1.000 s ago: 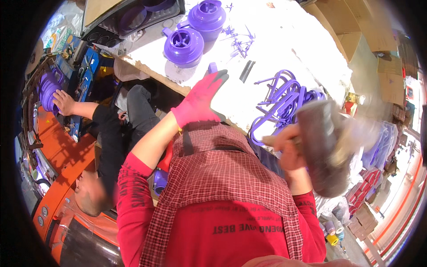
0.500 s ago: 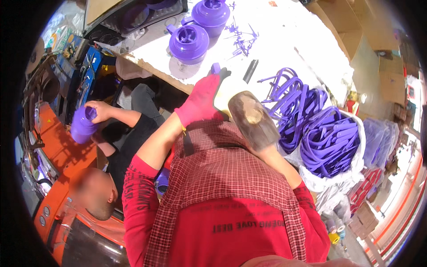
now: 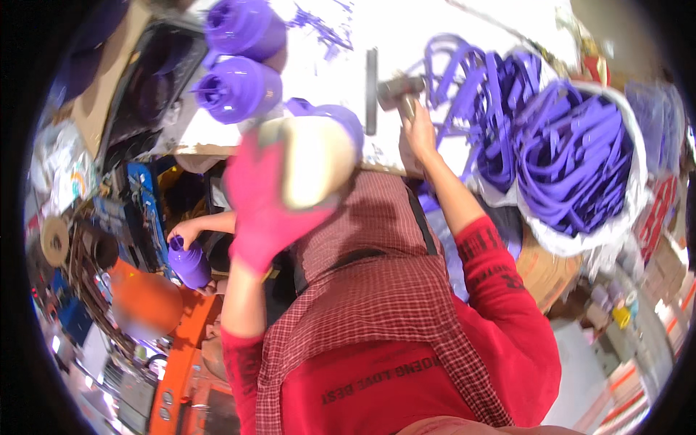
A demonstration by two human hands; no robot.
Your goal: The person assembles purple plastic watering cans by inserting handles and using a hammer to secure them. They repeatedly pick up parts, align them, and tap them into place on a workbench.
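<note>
"What did the left hand [image 3: 261,192] have?"

"It wore a pink glove and, though blurred, was gripping a purple jug [image 3: 319,163] by its side, the jug's pale, rounded end turned up toward the camera."

"Where was that jug?"

"Over the near edge of the white tabletop [image 3: 395,32], just in front of the checked apron [image 3: 377,304]. I couldn't tell whether it touched the table."

"And the right hand [image 3: 420,133]?"

"Bare, and closed around the handle of a mallet [image 3: 397,92]. The mallet's dark head was over the tabletop, near a narrow dark bar [image 3: 371,90] but apart from it."

"What was farther out?"

"Past the glove, two more purple jugs [image 3: 254,90] stood close together, with small spindly purple pieces [image 3: 326,32] scattered near them. Right of the mallet was a tangle of purple strap handles [image 3: 495,109], and just beside that a white-lined tub [image 3: 638,138] was heaped with more of them."

"Anyone else there?"

"Yes, off to the left a co-worker's hand [image 3: 187,230] was at the top of a purple bottle [image 3: 190,266], lower than the tabletop."
</note>
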